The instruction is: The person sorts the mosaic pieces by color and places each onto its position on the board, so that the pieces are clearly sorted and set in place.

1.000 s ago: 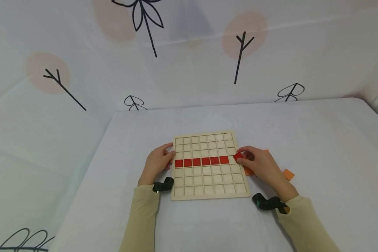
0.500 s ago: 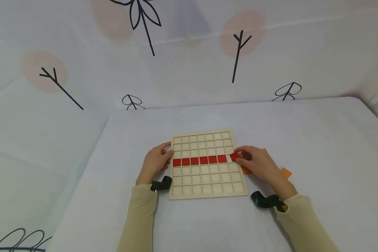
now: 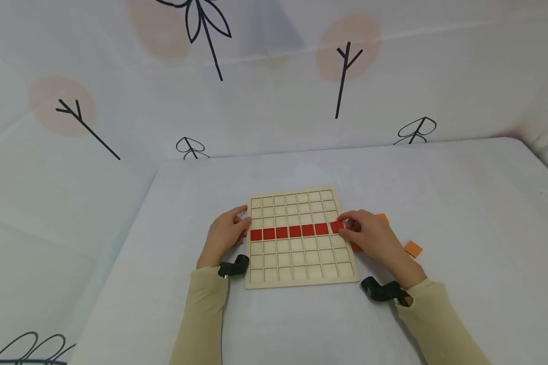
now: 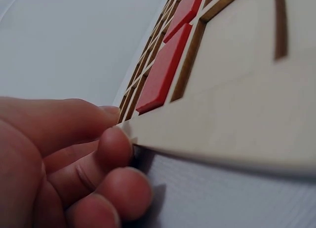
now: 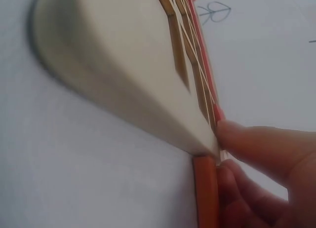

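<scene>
A pale wooden grid board (image 3: 301,284) lies flat, its middle row holding red square tiles (image 3: 295,231) in neighbouring cells. My right hand (image 3: 370,233) is at the board's right edge, its thumb and fingers on a red tile (image 3: 336,226) at the row's last cell. Whether that tile sits fully in the cell is hidden by the fingers. In the right wrist view, the thumb (image 5: 256,144) covers most of it. My left hand (image 3: 226,233) holds the board's left edge; the left wrist view shows the fingertips (image 4: 114,145) at the rim beside a red tile (image 4: 163,72).
Orange tiles (image 3: 413,249) lie on the white cloth right of the board, some partly under the right hand. One orange tile (image 5: 206,188) touches the board's edge in the right wrist view. A patterned cloth (image 3: 274,101) hangs behind the table.
My right hand has moved slightly left with the red tile, which has turned from tilted to nearly in line with the row. The left hand stays at the board's edge.
</scene>
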The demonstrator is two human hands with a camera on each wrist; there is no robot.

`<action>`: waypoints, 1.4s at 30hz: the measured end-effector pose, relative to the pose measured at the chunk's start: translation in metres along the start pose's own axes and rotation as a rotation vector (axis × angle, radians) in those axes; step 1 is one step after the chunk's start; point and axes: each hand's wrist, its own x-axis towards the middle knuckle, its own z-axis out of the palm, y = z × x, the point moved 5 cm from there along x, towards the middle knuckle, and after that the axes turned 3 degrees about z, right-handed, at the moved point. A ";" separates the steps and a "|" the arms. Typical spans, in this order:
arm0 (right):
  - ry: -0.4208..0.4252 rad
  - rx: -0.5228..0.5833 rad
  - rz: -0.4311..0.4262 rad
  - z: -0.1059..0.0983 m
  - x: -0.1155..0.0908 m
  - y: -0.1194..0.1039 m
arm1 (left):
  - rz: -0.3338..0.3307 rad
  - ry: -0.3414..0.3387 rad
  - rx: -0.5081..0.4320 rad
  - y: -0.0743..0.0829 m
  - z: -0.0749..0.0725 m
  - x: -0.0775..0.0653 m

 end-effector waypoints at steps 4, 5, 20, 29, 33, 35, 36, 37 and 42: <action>-0.009 -0.018 -0.002 0.001 -0.001 -0.001 | -0.007 -0.003 0.001 0.000 0.000 0.000; -0.009 -0.024 -0.004 0.001 -0.001 -0.001 | -0.006 -0.003 0.002 0.000 0.000 0.001; -0.013 -0.062 -0.022 0.002 -0.001 -0.001 | -0.001 -0.005 0.007 0.001 0.000 0.001; -0.024 -0.045 -0.036 -0.001 -0.003 -0.003 | 0.006 -0.001 0.003 0.002 0.000 0.001; -0.031 -0.020 -0.039 -0.005 -0.003 -0.005 | 0.001 -0.001 -0.002 0.002 0.000 0.000; -0.039 -0.015 -0.037 -0.006 -0.004 -0.005 | -0.002 -0.001 -0.002 0.002 0.000 0.000; -0.043 -0.014 -0.034 -0.007 -0.004 -0.005 | -0.003 -0.001 -0.003 0.001 0.000 0.000; -0.048 -0.015 -0.027 -0.008 -0.004 -0.004 | -0.003 -0.001 -0.003 0.001 0.000 0.000; -0.078 -0.007 0.021 -0.012 -0.004 0.000 | 0.002 0.003 -0.001 0.000 0.000 0.001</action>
